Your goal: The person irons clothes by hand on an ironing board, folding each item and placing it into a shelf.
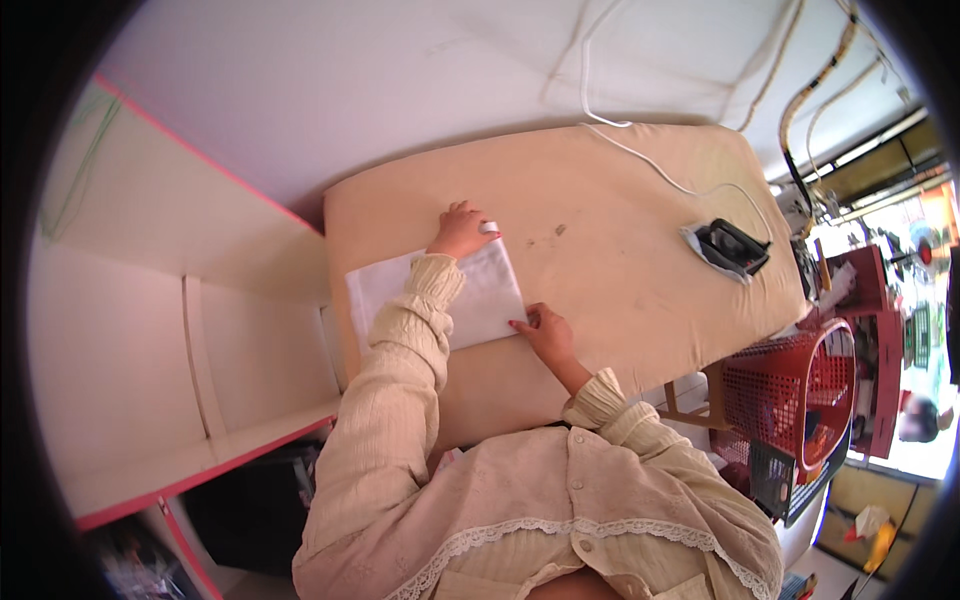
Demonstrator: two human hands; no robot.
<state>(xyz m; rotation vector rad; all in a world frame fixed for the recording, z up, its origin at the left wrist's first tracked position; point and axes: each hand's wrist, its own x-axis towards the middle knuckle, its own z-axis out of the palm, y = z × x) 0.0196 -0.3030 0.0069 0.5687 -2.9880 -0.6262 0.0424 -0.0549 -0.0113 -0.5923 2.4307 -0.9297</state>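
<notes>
A folded white cloth [484, 304] lies flat on a padded, beige-covered table [600, 210]. My left hand [461, 229] grips its far right corner between thumb and fingers, and a small fold of white shows there. At the near right corner, my right hand [549, 334] pinches the edge with thumb and forefinger. My left sleeve covers part of the cloth's left half. Off to the right, a dark clothes iron [735, 246] rests on a pale grey pad [697, 244], apart from both hands.
A white cord [660, 166] runs from the iron across the table to the wall [450, 82]. Pink-edged white shelving [217, 450] stands at left. Red plastic baskets [772, 390] sit beyond the table's right end. Farther right, another person's head [921, 418] is partly visible.
</notes>
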